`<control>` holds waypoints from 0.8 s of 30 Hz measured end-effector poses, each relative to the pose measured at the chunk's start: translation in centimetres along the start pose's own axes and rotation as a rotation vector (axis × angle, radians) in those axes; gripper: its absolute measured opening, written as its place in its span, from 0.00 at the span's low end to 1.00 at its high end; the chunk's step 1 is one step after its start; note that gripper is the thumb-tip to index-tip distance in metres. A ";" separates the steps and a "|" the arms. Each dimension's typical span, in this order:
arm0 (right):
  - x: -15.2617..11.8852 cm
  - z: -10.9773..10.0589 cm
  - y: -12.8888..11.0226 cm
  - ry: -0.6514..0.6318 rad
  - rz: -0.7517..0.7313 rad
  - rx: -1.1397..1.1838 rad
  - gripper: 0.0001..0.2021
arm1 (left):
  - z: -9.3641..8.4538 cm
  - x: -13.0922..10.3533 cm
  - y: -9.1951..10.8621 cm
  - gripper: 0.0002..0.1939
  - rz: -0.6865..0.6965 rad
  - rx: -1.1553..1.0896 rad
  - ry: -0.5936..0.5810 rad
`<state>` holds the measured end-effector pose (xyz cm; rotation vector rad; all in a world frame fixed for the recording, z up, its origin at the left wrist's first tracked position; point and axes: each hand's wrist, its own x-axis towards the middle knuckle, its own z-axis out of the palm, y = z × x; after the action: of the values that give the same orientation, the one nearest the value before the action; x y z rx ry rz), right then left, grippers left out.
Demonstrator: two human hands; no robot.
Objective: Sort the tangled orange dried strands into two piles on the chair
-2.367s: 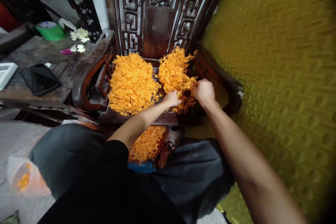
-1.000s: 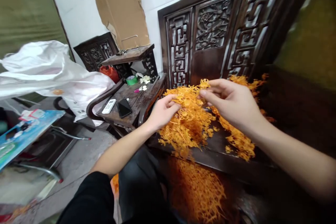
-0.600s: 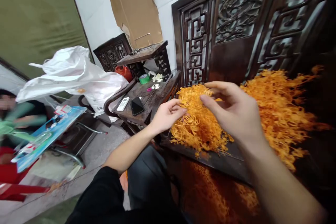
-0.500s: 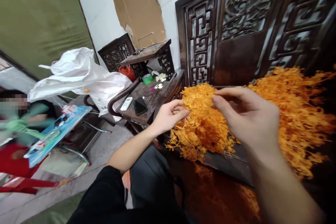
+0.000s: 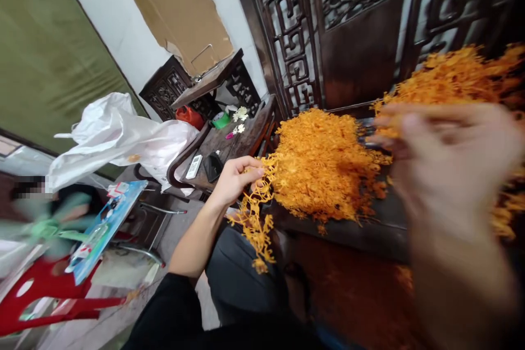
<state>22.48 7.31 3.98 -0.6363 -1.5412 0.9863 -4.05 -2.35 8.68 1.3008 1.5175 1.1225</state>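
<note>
My left hand [image 5: 237, 178] is closed on a strand of orange branching pieces [image 5: 259, 235], pinched between thumb and fingers. The strand dangles over my dark trouser leg, and its upper end meets the nearer orange heap [image 5: 324, 167]. That heap is a loose tangle of thin stringy bits lying on the dark wooden seat. To the right, my right hand [image 5: 455, 158] is smeared by motion, held in front of a second orange heap [image 5: 459, 74]. Orange shows at its fingertips, but I cannot make out whether they hold any of it.
A carved dark wooden backrest [image 5: 287, 33] rises behind the heaps. On the side table sit a black phone [image 5: 213, 167], a white remote-like object [image 5: 194, 167] and green tape [image 5: 221, 120]. Leftward are a white sack [image 5: 118, 131], a blue folding table [image 5: 109, 229], a red chair [image 5: 45, 290] and a person.
My left hand has drawn a strand out of the nearer heap, leftward and toward me. My right hand has left that heap and moved right. The whole view has tilted and shifted.
</note>
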 end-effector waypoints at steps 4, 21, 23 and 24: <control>-2.0 3.5 -0.1 -0.053 0.059 0.015 0.16 | 1.4 0.0 0.1 0.15 0.021 0.027 -0.040; -3.3 2.9 2.8 -0.066 0.159 0.060 0.22 | 2.8 -0.7 0.5 0.12 0.027 -0.108 0.167; -3.8 5.5 2.0 -0.093 0.168 0.079 0.18 | 3.2 -0.6 0.5 0.11 0.046 -0.099 0.144; -3.9 6.1 2.0 -0.080 0.139 0.052 0.17 | 3.2 -0.5 0.6 0.11 0.053 -0.103 0.146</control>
<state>17.15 3.62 0.24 -0.6815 -1.5523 1.1647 -0.77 -2.49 8.48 1.2181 1.5160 1.3367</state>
